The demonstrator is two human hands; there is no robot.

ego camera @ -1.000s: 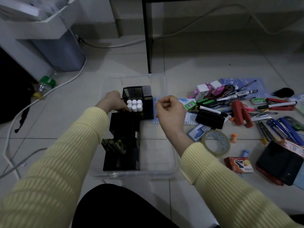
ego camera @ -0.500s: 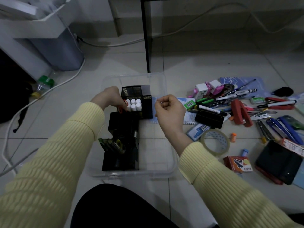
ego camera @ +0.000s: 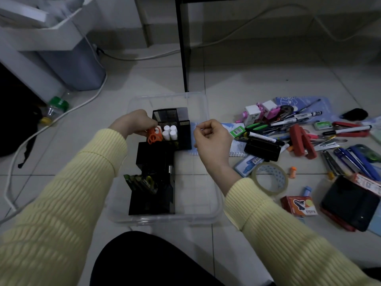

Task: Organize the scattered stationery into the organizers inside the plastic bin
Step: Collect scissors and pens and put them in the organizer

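Fingers of the left hand [ego camera: 134,123] pinch one pair of orange scissors [ego camera: 153,136] at the mesh organizer [ego camera: 165,116] inside the clear bin [ego camera: 214,209], beside four white caps [ego camera: 170,131]. The right hand [ego camera: 212,139] hovers over the bin, fingers curled, thumb on forefinger; whether they pinch anything cannot be told. One green barcode label [ego camera: 237,131] lies outside, its writing unreadable.

Clear plastic bin [ego camera: 214,203] on tiled floor [ego camera: 247,83]; inside, mesh organizer [ego camera: 165,115] with white tubes [ego camera: 170,132], lower black organizer [ego camera: 152,157]; left hand [ego camera: 132,122] grips orange scissors [ego camera: 153,136] beside the tubes; right hand [ego camera: 212,139], fingers curled, over bin's right rim; tape roll [ego camera: 283,178], red stapler [ego camera: 301,143] outside, right.
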